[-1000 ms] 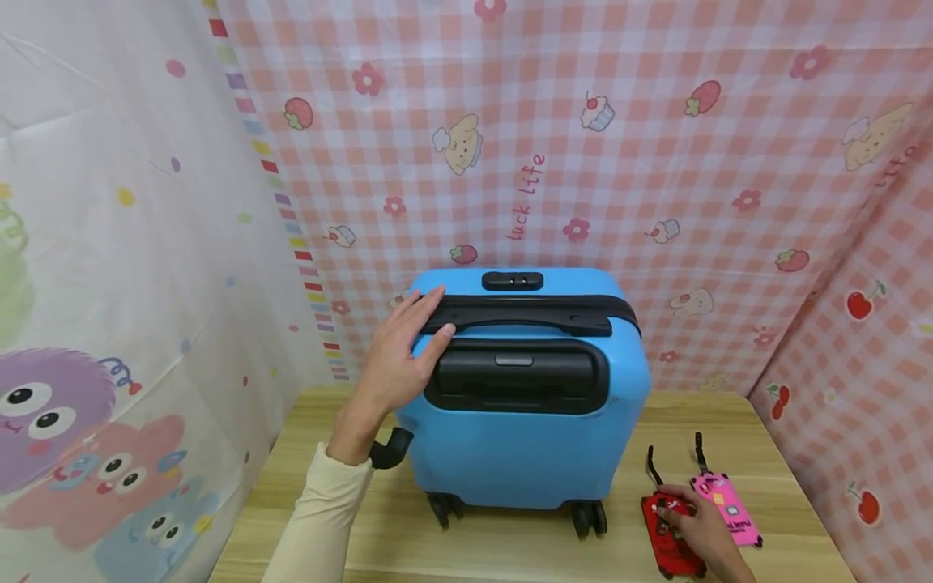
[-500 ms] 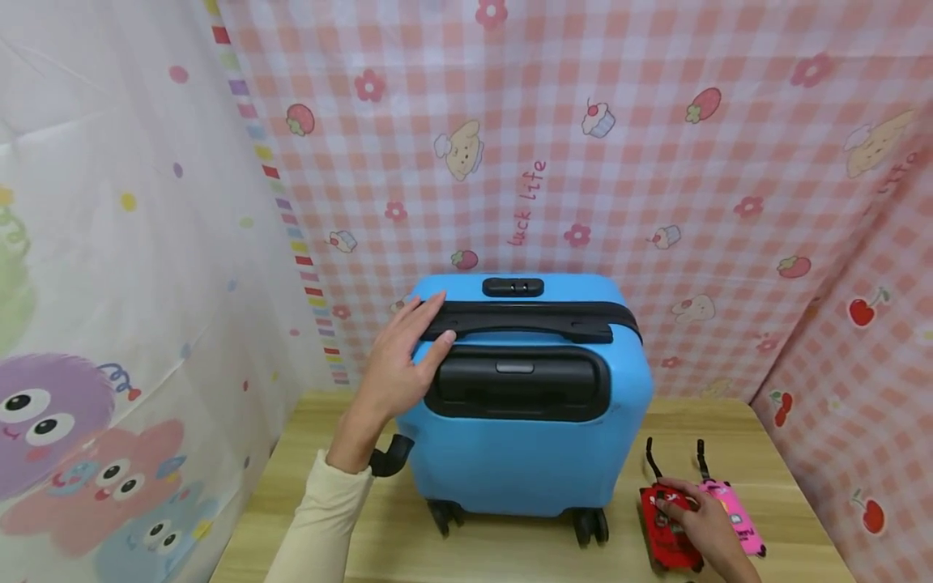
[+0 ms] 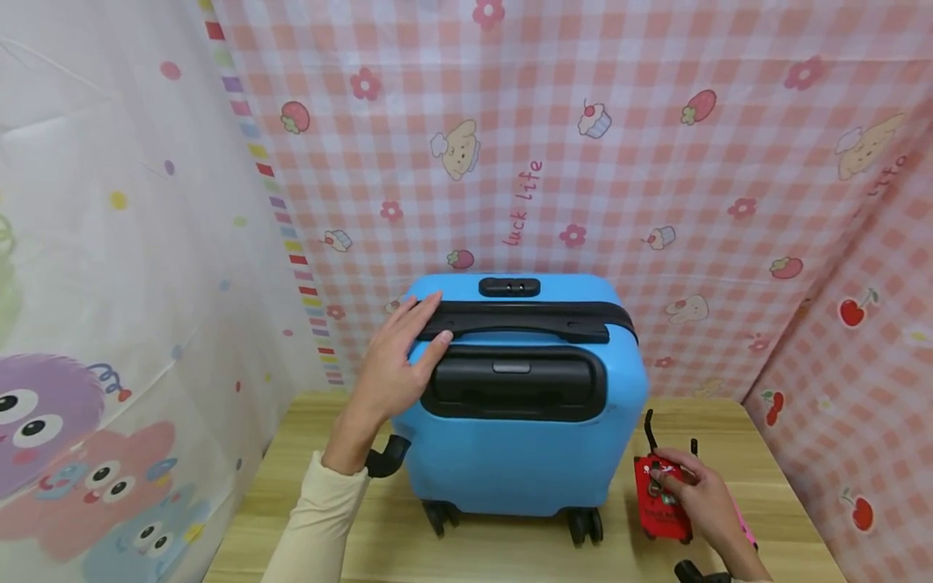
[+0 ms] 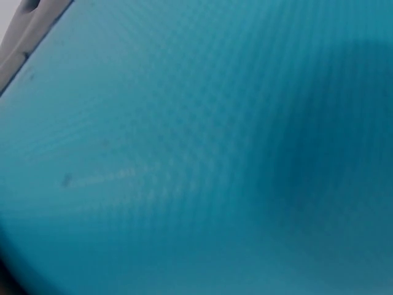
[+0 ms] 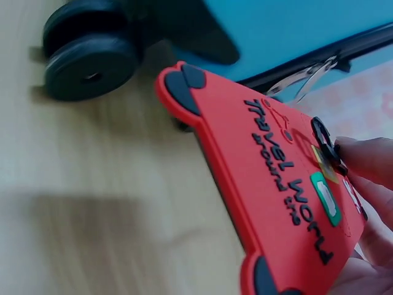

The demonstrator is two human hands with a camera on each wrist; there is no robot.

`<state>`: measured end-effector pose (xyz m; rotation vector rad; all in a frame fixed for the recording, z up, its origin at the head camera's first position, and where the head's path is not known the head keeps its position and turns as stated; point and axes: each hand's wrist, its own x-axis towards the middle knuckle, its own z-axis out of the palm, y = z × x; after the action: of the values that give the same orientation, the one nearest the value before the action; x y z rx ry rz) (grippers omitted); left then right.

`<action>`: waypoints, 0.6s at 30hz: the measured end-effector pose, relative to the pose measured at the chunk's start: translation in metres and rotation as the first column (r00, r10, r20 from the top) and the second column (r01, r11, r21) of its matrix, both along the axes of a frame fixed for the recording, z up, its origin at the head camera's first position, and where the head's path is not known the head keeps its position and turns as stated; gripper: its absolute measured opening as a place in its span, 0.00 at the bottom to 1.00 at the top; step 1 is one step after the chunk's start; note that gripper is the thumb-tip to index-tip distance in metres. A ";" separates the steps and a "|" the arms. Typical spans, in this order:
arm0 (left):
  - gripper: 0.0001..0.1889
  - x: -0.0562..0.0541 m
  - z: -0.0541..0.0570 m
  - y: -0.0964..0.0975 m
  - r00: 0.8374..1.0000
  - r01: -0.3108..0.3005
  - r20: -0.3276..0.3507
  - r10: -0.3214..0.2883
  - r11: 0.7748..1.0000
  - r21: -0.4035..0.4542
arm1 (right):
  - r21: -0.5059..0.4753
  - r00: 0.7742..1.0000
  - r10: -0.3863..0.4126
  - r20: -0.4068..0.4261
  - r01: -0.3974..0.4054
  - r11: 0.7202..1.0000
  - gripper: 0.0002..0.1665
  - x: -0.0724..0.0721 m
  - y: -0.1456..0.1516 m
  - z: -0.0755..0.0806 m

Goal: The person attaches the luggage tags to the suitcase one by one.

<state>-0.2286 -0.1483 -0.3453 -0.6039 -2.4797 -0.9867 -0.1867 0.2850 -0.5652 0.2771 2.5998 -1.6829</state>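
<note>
A blue suitcase point(image 3: 510, 465) stands upright on its wheels, with a black carry handle point(image 3: 510, 324) on top. My left hand point(image 3: 389, 372) rests on its upper left corner, fingers extended beside the handle's end. Only blue shell fills most of the left wrist view. To the right of the suitcase, my right hand point(image 3: 705, 495) pinches a red luggage tag point(image 3: 663, 512) near its strap end. In the right wrist view, the tag point(image 5: 258, 184) is tilted above the table, with "Travel around the world" lettering facing up. A pink luggage tag point(image 3: 744, 526) is mostly hidden behind my right hand.
Everything stands on a wood-grain table point(image 3: 291, 518). A pink checked cloth point(image 3: 568, 146) hangs close behind the suitcase, and a white printed cloth point(image 3: 168, 267) borders the left side. A black suitcase wheel point(image 5: 92, 64) is near the red tag.
My right hand has lifted the red luggage tag off the table and moved it slightly away from me, now covering most of the pink tag. The left hand has stayed on the suitcase.
</note>
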 end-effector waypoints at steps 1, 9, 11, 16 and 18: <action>0.30 0.000 0.000 0.000 1.000 -0.001 0.000 0.001 1.000 -0.001 | 0.002 1.000 -0.001 -0.005 0.001 1.000 0.31 -0.001 -0.001 0.003; 0.30 0.001 0.000 -0.001 1.000 -0.001 0.003 0.001 1.000 0.003 | 0.014 0.999 -0.001 -0.040 0.002 1.000 0.32 -0.001 -0.007 0.029; 0.30 0.001 0.000 -0.001 1.000 -0.004 0.001 0.004 1.000 0.002 | 0.011 0.999 -0.003 -0.053 0.004 1.000 0.32 0.000 -0.008 0.035; 0.30 0.000 -0.001 0.000 1.000 -0.001 -0.005 0.001 1.000 -0.001 | 0.042 0.993 -0.008 -0.120 0.013 0.999 0.32 0.002 -0.011 0.053; 0.30 0.000 -0.001 0.000 1.000 -0.001 -0.005 0.001 1.000 -0.001 | 0.054 0.987 -0.005 -0.158 0.013 0.998 0.32 0.003 -0.012 0.061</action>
<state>-0.2289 -0.1487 -0.3461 -0.6048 -2.4758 -0.9826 -0.1833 0.2725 -0.5044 0.1637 2.7641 -1.7041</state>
